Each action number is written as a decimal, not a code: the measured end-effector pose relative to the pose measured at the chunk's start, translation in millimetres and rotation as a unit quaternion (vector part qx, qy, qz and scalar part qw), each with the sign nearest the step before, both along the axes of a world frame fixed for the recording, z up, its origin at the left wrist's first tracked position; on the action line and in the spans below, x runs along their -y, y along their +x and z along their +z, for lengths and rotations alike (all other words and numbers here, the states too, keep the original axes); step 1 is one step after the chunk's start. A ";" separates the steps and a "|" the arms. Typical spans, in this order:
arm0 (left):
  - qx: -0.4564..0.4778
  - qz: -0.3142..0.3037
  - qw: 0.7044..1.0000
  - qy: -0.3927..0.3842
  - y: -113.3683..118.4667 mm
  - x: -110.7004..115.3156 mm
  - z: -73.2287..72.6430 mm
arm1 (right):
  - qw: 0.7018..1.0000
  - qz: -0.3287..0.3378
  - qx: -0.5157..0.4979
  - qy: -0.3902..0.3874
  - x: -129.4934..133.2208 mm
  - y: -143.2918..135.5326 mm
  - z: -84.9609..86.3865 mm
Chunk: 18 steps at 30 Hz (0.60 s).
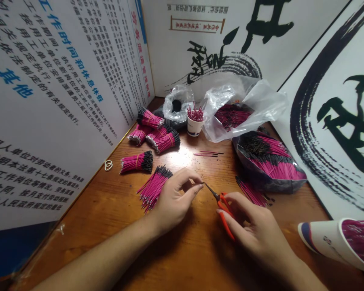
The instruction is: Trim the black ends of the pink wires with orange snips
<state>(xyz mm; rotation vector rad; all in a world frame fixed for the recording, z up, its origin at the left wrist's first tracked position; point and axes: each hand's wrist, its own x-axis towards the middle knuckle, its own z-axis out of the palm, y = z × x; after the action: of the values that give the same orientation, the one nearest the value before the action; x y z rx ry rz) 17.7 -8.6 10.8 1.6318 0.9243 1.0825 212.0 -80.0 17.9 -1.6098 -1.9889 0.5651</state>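
My left hand (177, 196) is closed in a pinch, thumb against forefinger, over the table. Something small and dark shows at its fingertips, too small to name. In my right hand (251, 220) are orange-handled snips (226, 208), with slim dark blades pointing left. Their tip meets the left fingertips. A loose pile of magenta wires with black ends (154, 188) lies beside and partly behind my left hand. To the right of the snips, a smaller group of the same wires (251, 192) rests on the wood.
Banded wire bundles (164, 139) are stacked at the back left, with another bundle (136, 162) nearer. A paper cup of wires (195, 127) stands at the back; another cup (324, 240) lies tilted at right. Wire-filled bags (269, 161) sit behind my right hand. Printed panels (200, 44) enclose the table.
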 end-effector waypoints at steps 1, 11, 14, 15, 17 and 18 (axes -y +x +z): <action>0.000 0.001 1.000 -0.001 0.1 0.1 0.1 | 1.000 0.000 -0.001 -0.001 0.0 0.2 0.0; 0.005 -0.009 1.000 0.000 -0.7 -1.2 -0.5 | 1.000 0.025 0.001 -0.001 -2.3 3.3 2.6; 0.002 -0.004 1.000 -0.014 -0.1 -0.9 -0.6 | 1.000 0.016 0.008 0.002 -1.9 3.6 2.9; 0.001 -0.003 1.000 -0.018 0.2 -0.7 -0.6 | 1.000 0.014 0.010 0.004 -1.8 3.6 2.7; -0.001 -0.004 1.000 -0.025 0.6 -0.3 -1.0 | 1.000 0.011 0.011 0.004 -1.8 3.6 2.2; 0.000 -0.004 1.000 -0.028 0.7 -0.2 -1.3 | 1.000 0.011 0.010 0.003 -2.0 3.6 2.0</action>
<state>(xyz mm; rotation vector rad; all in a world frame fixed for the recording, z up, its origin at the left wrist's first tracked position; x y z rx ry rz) 18.4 -8.4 9.5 1.5885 0.9399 1.0408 215.6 -78.0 19.9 -1.5970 -2.0225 0.5529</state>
